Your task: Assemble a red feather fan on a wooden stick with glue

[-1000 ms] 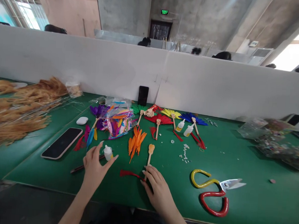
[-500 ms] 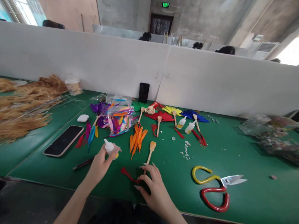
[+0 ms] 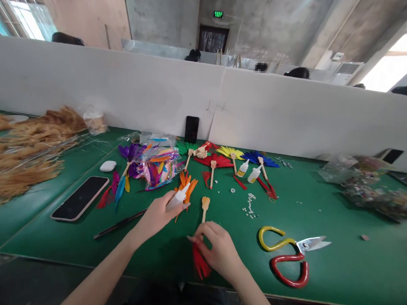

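Observation:
My left hand is closed round a white glue bottle, its nozzle pointing up and to the right, just over the orange feathers. Near the table's front edge, my right hand pinches the lower part of a small wooden stick with a rounded, flat head. A red tassel hangs from the stick's lower end, below my fingers. The stick's head points away from me, and its lower end is hidden by my hand.
Scissors lie at the right, small white beads behind them. Feather fans, including a red one, and two glue bottles are at the back. A phone, a dark pen-like tool and dried grass lie left.
My left hand has moved right with the glue bottle, which now tips rightward. The red tassel has swung from the stick's left to below my right hand.

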A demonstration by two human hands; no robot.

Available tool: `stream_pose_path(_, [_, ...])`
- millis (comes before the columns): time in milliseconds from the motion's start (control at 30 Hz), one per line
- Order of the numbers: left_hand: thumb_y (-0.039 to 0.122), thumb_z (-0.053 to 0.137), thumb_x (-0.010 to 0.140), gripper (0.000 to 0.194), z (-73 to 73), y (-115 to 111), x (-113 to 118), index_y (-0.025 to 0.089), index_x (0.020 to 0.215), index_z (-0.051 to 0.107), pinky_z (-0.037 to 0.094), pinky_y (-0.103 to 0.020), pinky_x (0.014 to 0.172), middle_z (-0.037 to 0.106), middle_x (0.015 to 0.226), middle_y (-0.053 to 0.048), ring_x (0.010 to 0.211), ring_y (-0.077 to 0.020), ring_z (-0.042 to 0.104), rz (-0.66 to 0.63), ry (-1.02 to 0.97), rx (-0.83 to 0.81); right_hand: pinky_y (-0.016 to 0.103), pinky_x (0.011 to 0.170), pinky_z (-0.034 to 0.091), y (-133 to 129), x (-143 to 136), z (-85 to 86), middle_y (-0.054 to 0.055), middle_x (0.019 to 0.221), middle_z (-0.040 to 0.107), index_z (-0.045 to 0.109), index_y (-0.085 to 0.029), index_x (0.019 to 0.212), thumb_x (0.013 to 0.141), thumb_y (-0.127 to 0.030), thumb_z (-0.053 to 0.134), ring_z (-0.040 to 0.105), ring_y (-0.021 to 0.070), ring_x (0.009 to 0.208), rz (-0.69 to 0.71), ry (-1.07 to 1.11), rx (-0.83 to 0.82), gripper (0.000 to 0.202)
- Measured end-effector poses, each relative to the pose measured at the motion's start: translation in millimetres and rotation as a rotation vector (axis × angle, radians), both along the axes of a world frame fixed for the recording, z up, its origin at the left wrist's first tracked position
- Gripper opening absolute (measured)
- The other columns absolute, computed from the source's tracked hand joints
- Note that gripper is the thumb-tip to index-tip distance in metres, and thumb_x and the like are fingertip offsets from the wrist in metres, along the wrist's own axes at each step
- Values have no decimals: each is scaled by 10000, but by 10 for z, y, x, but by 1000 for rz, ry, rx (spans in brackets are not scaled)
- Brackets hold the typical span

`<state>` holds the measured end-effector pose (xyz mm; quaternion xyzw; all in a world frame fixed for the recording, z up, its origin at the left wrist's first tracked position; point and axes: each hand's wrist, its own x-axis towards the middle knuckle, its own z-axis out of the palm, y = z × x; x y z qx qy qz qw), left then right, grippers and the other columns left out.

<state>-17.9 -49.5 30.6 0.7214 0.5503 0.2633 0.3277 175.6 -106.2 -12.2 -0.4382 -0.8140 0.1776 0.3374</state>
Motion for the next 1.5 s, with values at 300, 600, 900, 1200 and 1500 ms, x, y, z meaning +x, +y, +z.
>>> stream_pose_path(300, [539,465,809,362,-173,46,31,203,915,550,329,-222,502,570,625,34,551,-160,546,-20,-3,-52,225,591,449,-223,66,-86,-7,760,608,448,-217,923,822,-241,589,594,143,658,-17,-45,-129,175])
stream_pose_path(600, [612,461,765,424,-155,263,186,215,911,482,326,-231,487,636,764,-31,671,-229,624,-36,319,-55,212,550,441,232,344,83,10,778,606,434,-219,1220,886,-239,445,573,129,592,-295,-24,5,335])
stream_pose_path(900, [338,215,921,334,-54,363,448,158,1008,482,379,-279,532,660,761,-97,717,-271,653,-75,657,17,234,513,391,759,16,128,76,780,708,469,-169,1283,831,-339,566,663,211,678,-183,-548,-60,492])
stream_pose_path(1200, [378,479,814,266,221,485,449,228,1033,483,362,-227,546,596,758,7,643,-161,570,-282,129,59,217,505,390,871,156,-9,3,619,606,653,-174,965,817,-321,556,544,134,525,-197,-3,-85,230])
stream_pose_path(1500, [385,547,761,202,167,701,675,210,742,448,260,-215,479,429,595,54,532,-119,427,-292,56,123,253,636,482,983,230,-108,76,937,629,653,-157,917,739,-259,594,594,191,816,-219,397,-113,214])
